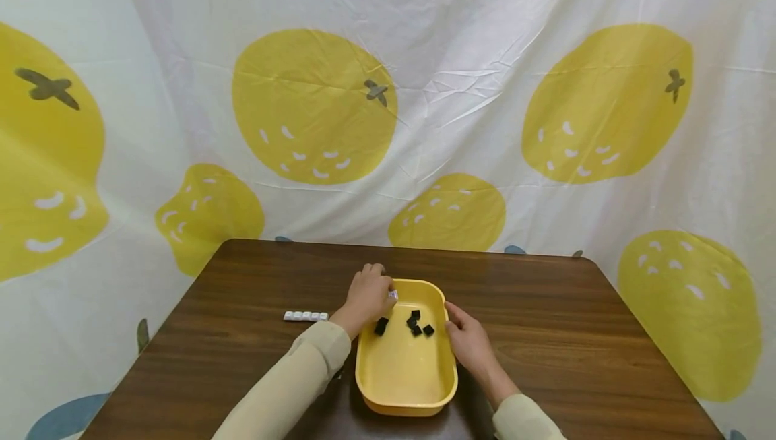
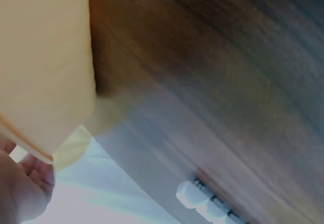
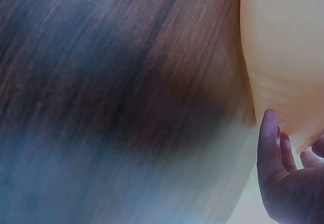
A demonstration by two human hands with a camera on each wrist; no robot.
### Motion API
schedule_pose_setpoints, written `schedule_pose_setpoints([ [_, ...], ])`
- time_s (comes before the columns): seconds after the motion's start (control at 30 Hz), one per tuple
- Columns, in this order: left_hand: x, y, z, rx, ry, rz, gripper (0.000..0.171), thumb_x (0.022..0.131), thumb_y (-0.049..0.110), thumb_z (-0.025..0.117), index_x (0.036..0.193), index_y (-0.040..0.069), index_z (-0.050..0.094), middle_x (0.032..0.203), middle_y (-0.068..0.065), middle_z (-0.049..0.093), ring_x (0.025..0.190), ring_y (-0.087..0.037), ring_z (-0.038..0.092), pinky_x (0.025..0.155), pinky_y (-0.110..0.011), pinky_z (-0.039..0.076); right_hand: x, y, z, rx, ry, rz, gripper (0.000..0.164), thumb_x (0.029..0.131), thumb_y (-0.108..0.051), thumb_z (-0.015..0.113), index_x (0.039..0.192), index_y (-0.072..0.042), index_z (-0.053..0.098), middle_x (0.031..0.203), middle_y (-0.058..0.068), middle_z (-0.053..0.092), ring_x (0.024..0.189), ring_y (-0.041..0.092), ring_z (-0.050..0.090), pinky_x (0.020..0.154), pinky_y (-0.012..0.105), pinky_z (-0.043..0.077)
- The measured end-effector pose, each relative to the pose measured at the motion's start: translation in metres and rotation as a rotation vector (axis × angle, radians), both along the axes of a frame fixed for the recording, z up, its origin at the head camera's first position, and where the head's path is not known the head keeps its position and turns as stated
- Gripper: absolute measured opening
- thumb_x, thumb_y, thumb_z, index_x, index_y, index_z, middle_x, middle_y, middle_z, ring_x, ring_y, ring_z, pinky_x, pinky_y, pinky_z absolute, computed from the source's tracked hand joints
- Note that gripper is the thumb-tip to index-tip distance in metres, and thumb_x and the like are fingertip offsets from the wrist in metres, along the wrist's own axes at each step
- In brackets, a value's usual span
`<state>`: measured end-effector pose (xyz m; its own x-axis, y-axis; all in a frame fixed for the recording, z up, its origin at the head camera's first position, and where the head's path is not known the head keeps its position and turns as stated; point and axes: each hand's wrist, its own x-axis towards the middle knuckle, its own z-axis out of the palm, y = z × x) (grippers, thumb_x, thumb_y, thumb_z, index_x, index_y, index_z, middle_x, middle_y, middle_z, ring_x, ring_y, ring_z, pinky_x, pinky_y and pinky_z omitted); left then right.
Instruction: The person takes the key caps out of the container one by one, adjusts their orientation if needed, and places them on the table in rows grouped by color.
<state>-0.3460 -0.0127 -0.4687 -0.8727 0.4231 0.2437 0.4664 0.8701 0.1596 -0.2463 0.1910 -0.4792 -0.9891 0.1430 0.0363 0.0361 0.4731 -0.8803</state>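
A yellow plastic tub [image 1: 407,376] stands lengthwise in front of me, with several small black square pieces [image 1: 415,330] on its floor. My left hand [image 1: 368,295] reaches over the tub's far left rim with bent fingers. At its fingertips, inside the rim, it pinches a small white block [image 1: 393,295]. In the left wrist view, the curled fingers [image 2: 41,176] appear beside the tub's rim. My right hand [image 1: 471,344] holds the tub's right side, thumb at the rim and fingers [image 3: 268,143] against the outer wall.
On the brown wooden table [image 1: 564,332], a short row of small white blocks [image 1: 306,316] lies left of the tub, beyond my left forearm. A white cloth [image 1: 436,76] printed with yellow lemons hangs behind the table's far edge.
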Motion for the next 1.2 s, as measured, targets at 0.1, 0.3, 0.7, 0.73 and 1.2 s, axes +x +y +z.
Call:
schedule_pose_setpoints([
  [0.1,0.002,-0.002,0.005,0.071,0.018,-0.047,0.011,0.09,0.024,0.072,0.096,0.014,0.073,0.106,-0.005,0.059,0.098,-0.023,0.052,0.085,-0.036,0.048,0.0,0.0,0.0,0.006,-0.002,-0.003,0.044,0.1,-0.007,0.051,0.143,0.0,0.051,0.11,0.019,0.066,0.088,0.024,0.061,0.077,0.036,0.05],
  [0.3,0.003,-0.003,0.011,0.24,-0.055,-0.086,0.01,0.089,0.014,0.07,0.097,0.011,0.065,0.09,-0.001,0.061,0.079,-0.018,0.056,0.071,-0.033,0.049,-0.001,0.0,-0.001,0.006,-0.001,-0.006,0.043,0.1,-0.006,0.051,0.143,0.0,0.051,0.114,0.021,0.065,0.091,0.025,0.061,0.08,0.039,0.05],
  [0.7,0.0,-0.012,0.005,0.423,-0.209,-0.15,0.006,0.093,0.014,0.069,0.097,0.014,0.065,0.079,0.003,0.061,0.063,-0.011,0.055,0.059,-0.027,0.048,0.0,-0.002,0.001,-0.012,-0.004,-0.002,0.044,0.1,-0.005,0.051,0.143,0.0,0.05,0.105,0.018,0.064,0.08,0.022,0.06,0.067,0.031,0.05],
  [0.73,0.0,-0.014,0.005,0.431,-0.211,-0.148,0.007,0.093,0.014,0.07,0.098,0.014,0.066,0.079,0.003,0.062,0.064,-0.011,0.056,0.06,-0.027,0.049,0.0,-0.002,0.002,-0.015,-0.005,-0.001,0.044,0.1,-0.005,0.051,0.143,0.0,0.05,0.104,0.018,0.064,0.08,0.022,0.06,0.067,0.031,0.049],
  [1.2,0.001,-0.023,0.012,0.514,-0.205,-0.131,0.01,0.097,0.02,0.065,0.101,0.012,0.069,0.091,-0.001,0.067,0.079,-0.016,0.061,0.068,-0.032,0.05,0.001,-0.002,0.002,-0.025,-0.018,0.0,0.044,0.1,-0.006,0.05,0.144,-0.001,0.049,0.105,0.019,0.063,0.076,0.02,0.06,0.064,0.031,0.05],
])
